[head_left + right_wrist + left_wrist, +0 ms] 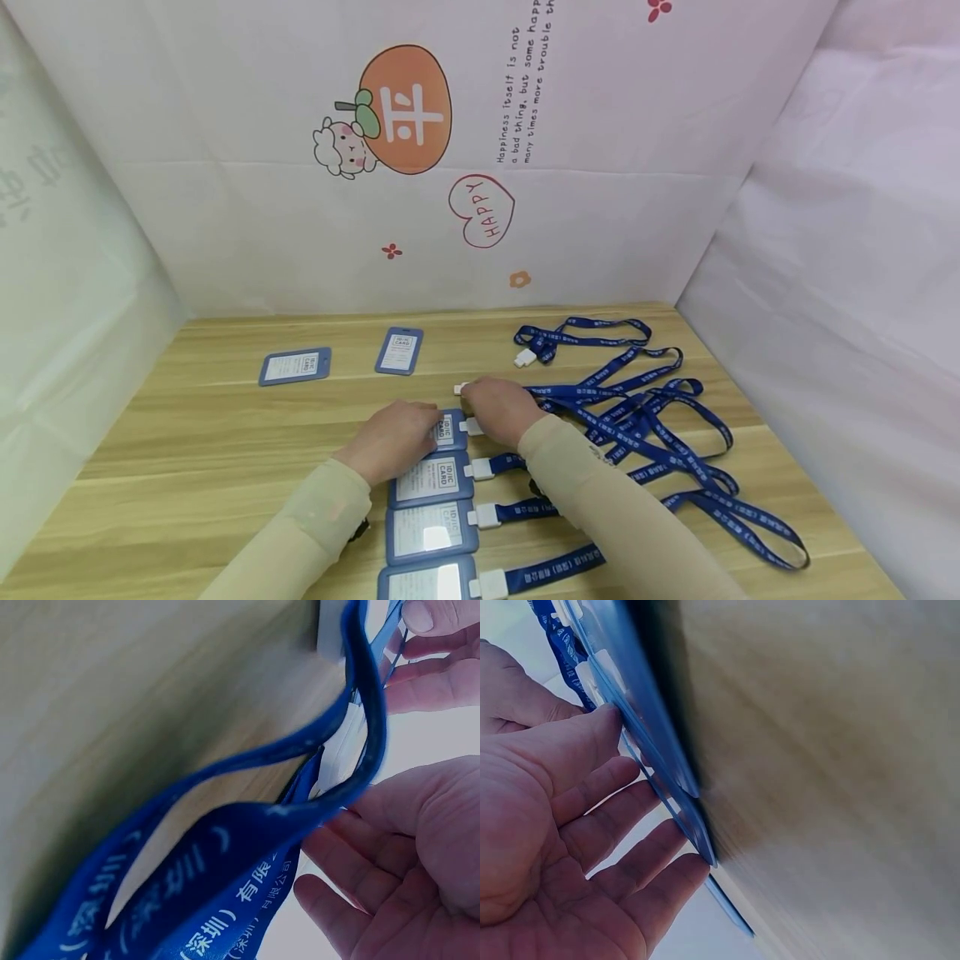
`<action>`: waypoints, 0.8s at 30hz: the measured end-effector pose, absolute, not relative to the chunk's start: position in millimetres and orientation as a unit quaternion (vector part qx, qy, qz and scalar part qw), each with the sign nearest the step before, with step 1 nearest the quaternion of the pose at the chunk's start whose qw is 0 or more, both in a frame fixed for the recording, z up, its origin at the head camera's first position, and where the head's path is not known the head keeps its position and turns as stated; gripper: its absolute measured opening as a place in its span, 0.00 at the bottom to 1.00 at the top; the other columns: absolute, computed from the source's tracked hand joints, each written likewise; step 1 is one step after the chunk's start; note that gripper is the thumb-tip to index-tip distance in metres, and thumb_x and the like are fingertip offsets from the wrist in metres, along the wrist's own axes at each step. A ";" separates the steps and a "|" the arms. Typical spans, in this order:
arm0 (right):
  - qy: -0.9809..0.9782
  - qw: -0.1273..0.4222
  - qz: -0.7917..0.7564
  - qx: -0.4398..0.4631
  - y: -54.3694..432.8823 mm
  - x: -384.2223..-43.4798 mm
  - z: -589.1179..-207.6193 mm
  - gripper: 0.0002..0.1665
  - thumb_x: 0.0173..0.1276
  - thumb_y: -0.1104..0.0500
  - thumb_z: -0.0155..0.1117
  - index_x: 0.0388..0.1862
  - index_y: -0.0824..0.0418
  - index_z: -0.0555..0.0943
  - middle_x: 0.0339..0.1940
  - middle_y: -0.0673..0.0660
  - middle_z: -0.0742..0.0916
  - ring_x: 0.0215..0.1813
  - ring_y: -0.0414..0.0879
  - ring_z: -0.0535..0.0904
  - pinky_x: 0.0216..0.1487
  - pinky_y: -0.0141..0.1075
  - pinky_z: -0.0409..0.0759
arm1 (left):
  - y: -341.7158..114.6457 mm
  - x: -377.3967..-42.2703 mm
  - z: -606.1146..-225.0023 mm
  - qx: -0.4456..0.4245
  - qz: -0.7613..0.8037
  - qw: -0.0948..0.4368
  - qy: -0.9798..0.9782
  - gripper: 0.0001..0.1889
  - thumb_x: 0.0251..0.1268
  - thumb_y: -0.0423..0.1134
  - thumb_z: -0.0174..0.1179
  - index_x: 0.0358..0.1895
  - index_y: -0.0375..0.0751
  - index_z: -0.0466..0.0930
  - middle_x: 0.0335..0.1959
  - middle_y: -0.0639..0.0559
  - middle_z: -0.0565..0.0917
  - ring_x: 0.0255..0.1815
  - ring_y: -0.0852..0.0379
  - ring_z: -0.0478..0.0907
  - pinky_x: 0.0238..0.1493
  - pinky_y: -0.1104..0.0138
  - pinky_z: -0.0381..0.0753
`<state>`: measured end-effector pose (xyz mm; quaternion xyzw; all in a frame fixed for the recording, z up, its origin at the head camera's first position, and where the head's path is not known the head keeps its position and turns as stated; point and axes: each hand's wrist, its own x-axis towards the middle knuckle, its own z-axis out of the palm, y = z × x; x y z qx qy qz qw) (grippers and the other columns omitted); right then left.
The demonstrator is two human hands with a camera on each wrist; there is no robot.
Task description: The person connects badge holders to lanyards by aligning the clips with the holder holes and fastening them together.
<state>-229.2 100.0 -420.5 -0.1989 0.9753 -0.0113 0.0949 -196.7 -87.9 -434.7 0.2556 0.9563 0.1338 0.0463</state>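
My left hand (392, 442) grips the left part of the farthest blue card holder (452, 429) in a column of several. In the left wrist view its thumb and fingertips lie along the holders' edges. My right hand (501, 410) pinches the white clip (472, 427) at that holder's right end, and a blue lanyard strap (262, 825) loops in front of its fingers in the right wrist view. Just beyond the right fingertips shows another white clip (461, 389). Nearer holders, such as the second one (408, 483), lie side by side with clips and straps toward the right.
Two loose card holders lie further back, one at left (295, 367) and one near the middle (399, 351). A separate lanyard (585, 333) rests at the back right. Tangled straps (637, 433) spread across the right side. White printed cloth walls (262, 233) enclose the wooden table (187, 467).
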 end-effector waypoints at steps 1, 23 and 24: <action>0.975 0.096 -0.012 -0.199 100.6 -229.3 -420.9 0.17 0.80 0.61 0.60 0.64 0.54 0.83 0.59 0.53 0.89 0.61 0.48 0.85 0.65 0.43 0.84 | -87.3 -196.8 -435.0 0.257 0.134 0.046 0.956 0.18 0.72 0.37 0.65 0.63 0.41 0.84 0.61 0.46 0.87 0.62 0.46 0.84 0.66 0.53 0.83; 0.988 0.078 -0.041 -0.125 224.2 -216.5 -398.6 0.08 0.75 0.61 0.64 0.50 0.58 0.86 0.45 0.54 0.90 0.44 0.48 0.86 0.50 0.48 0.88 | -86.0 -194.8 -436.9 0.254 0.142 0.050 0.956 0.19 0.73 0.36 0.63 0.65 0.39 0.82 0.65 0.44 0.84 0.67 0.41 0.80 0.70 0.50 0.79; 0.989 0.080 -0.036 -0.120 233.6 -214.8 -396.8 0.09 0.74 0.61 0.66 0.50 0.59 0.86 0.45 0.55 0.90 0.43 0.49 0.86 0.49 0.49 0.88 | -86.2 -195.2 -437.6 0.254 0.141 0.049 0.956 0.19 0.73 0.36 0.63 0.65 0.39 0.82 0.65 0.44 0.84 0.67 0.41 0.80 0.70 0.50 0.79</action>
